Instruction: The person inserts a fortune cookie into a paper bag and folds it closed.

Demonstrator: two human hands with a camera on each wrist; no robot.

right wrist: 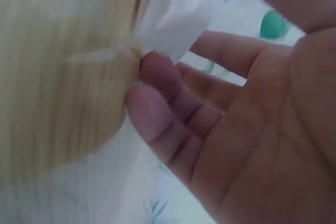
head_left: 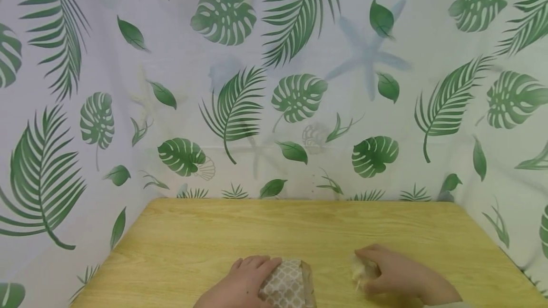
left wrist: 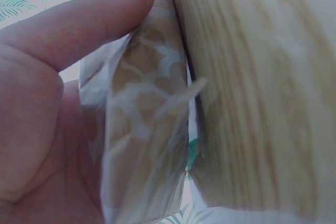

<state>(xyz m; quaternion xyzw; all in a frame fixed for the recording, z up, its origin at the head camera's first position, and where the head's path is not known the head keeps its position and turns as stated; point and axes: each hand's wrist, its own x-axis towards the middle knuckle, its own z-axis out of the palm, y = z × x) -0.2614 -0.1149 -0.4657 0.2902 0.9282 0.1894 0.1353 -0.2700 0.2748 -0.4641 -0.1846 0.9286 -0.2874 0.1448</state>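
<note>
On the wooden table, near its front, lies a small packet point(head_left: 286, 282) wrapped in paper with a beige-and-white lattice pattern. My left hand point(head_left: 246, 284) holds it from the left side. Up close in the left wrist view, the thumb point(left wrist: 105, 17) lies across the creased paper packet point(left wrist: 144, 93), whose underside faces the tabletop. To the right, my right hand point(head_left: 398, 274) holds a crumpled whitish piece point(head_left: 359, 270), its fingers curled about it close over the table. That white piece point(right wrist: 170, 14) looks thin and shiny in the right wrist view; its exact kind is blurred.
The light wooden tabletop point(head_left: 299, 222) stretches back to a hanging cloth point(head_left: 295, 132) printed with green leaves and pale starfish. The same cloth closes off the left and right sides. A light sleeve point(head_left: 447, 304) shows at my right wrist.
</note>
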